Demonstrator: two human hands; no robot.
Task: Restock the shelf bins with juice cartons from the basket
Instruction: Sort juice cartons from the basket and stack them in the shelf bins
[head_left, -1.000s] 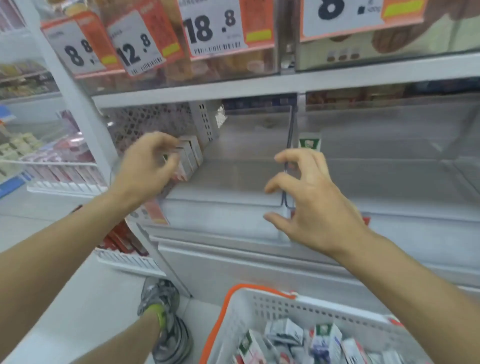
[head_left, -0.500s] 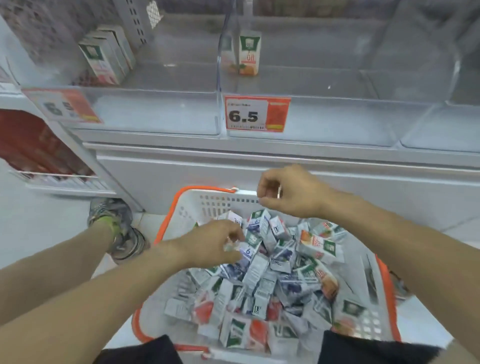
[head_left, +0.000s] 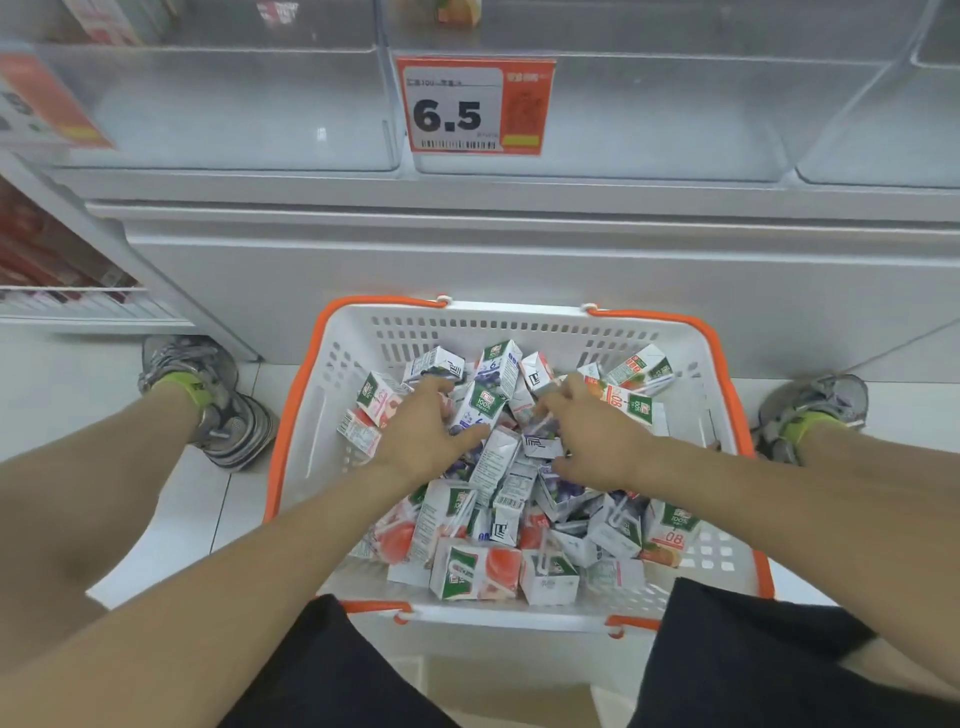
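A white basket with an orange rim (head_left: 353, 338) stands on the floor between my feet, piled with small juice cartons (head_left: 475, 569) in red, orange and blue prints. Both hands are down in the pile. My left hand (head_left: 421, 431) lies on the cartons left of centre, thumb against a blue-printed carton (head_left: 483, 402), fingertips hidden among the boxes. My right hand (head_left: 592, 441) rests spread on cartons right of centre. Above, clear shelf bins (head_left: 223, 104) line the shelf; the middle bin (head_left: 649, 119) carries a 6.5 price tag (head_left: 475, 106) and shows one orange carton (head_left: 457, 10) at the frame's top.
A white shelf base panel (head_left: 519, 270) runs behind the basket. A lower rack with red goods (head_left: 52, 260) sits at the left. My shoes (head_left: 208, 395) (head_left: 815, 405) flank the basket on the tiled floor. A few cartons (head_left: 119, 21) stand in the left bin.
My view dropped from the shelf to the basket. Both hands came away from the bins, moved down and now lie in the carton pile.
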